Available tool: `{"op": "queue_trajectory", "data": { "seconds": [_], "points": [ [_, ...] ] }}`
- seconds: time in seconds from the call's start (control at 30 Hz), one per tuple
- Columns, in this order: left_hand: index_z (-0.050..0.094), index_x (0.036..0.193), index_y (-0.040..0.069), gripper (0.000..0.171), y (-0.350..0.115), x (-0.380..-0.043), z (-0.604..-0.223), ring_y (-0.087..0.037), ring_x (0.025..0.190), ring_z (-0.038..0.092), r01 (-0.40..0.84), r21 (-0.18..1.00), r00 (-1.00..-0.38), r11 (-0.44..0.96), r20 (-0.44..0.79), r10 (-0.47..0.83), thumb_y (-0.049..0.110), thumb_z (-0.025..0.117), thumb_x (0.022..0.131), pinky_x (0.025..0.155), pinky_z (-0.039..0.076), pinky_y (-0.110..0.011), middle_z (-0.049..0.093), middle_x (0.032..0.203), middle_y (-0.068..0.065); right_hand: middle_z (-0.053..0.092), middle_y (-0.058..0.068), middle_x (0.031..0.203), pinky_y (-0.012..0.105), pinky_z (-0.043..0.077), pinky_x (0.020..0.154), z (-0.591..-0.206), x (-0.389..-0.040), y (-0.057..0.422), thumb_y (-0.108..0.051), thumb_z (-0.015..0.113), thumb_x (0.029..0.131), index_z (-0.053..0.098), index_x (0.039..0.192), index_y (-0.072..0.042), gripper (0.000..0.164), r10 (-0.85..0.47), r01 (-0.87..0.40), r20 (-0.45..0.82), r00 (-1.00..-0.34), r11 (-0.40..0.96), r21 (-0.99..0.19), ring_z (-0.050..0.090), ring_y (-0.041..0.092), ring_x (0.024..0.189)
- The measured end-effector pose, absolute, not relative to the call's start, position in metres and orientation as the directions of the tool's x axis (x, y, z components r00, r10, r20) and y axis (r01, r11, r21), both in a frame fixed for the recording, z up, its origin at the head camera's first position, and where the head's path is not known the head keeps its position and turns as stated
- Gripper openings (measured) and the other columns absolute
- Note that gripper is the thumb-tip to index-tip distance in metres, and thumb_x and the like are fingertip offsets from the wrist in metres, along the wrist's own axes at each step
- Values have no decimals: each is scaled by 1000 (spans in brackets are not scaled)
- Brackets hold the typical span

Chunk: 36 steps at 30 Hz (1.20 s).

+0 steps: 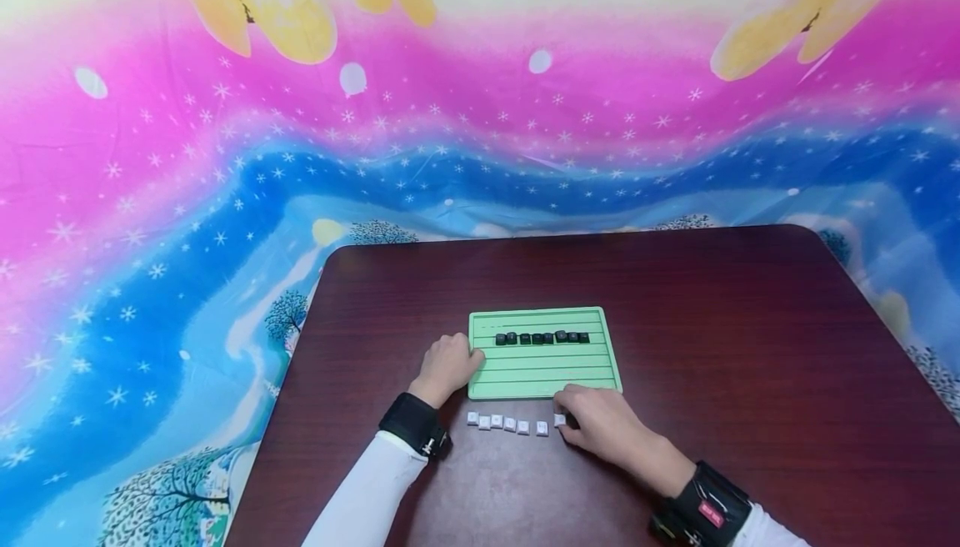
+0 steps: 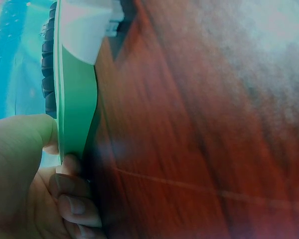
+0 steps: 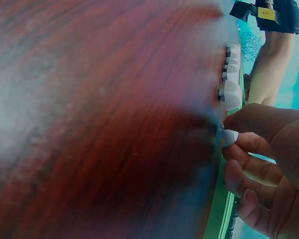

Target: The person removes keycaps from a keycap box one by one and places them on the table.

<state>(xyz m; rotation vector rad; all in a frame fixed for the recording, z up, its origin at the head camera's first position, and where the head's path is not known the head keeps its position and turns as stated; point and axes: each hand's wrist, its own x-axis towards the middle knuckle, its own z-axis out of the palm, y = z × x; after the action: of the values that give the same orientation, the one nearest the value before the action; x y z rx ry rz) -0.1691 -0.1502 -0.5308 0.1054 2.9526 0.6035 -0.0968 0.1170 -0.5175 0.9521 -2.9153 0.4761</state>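
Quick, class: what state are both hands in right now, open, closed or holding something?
Left hand: holding the green board by its edge.
Right hand: pinching a white keycap.

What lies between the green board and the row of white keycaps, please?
In the head view, a narrow strip of dark tabletop lies between the green board and the white keycaps; at the right end, the right hand covers part of it.

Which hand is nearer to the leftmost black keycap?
Left. The left hand grips the green board at its left edge, near that black keycap; the right hand pinches a white keycap farther away, beyond the board's near edge.
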Motion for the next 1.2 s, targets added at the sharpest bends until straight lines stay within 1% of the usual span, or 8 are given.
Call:
{"op": "queue_trajectory", "data": {
  "seconds": [0.17, 0.4, 0.87, 1.2],
  "points": [
    [30, 59, 17, 41, -150, -168, -529, -14, 49, 23, 45, 398, -989, 916, -111, 97, 23, 55, 91, 47, 24, -28, 21, 57, 5, 53, -16, 72, 20, 34, 53, -520, -95, 119, -15, 78, 73, 59, 77, -24, 21, -595, -600, 118, -795, 743, -295, 42, 0, 61],
    [31, 59, 17, 41, -150, -168, -529, -13, 49, 23, 51, 401, -989, 915, -107, 102, 22, 55, 91, 47, 23, -28, 22, 57, 5, 45, -17, 69, 20, 31, 52, -521, -95, 120, -14, 76, 73, 56, 74, -24, 23, -607, -610, 119, -786, 732, -303, 37, 0, 59],
    [31, 59, 17, 41, -150, -168, -528, -13, 49, 23, 46, 400, -990, 916, -107, 96, 22, 55, 91, 47, 23, -28, 22, 57, 5, 46, -17, 69, 20, 32, 54, -522, -95, 120, -16, 78, 74, 57, 74, -25, 23, -609, -617, 128, -783, 732, -290, 37, 0, 59],
    [31, 58, 17, 40, -150, -168, -531, -13, 49, 24, 45, 401, -990, 915, -104, 94, 24, 55, 90, 46, 24, -28, 23, 56, 5, 49, -16, 72, 20, 33, 56, -520, -96, 120, -21, 79, 77, 60, 79, -24, 20, -604, -607, 114, -789, 736, -299, 39, -1, 61]
  ]
}}
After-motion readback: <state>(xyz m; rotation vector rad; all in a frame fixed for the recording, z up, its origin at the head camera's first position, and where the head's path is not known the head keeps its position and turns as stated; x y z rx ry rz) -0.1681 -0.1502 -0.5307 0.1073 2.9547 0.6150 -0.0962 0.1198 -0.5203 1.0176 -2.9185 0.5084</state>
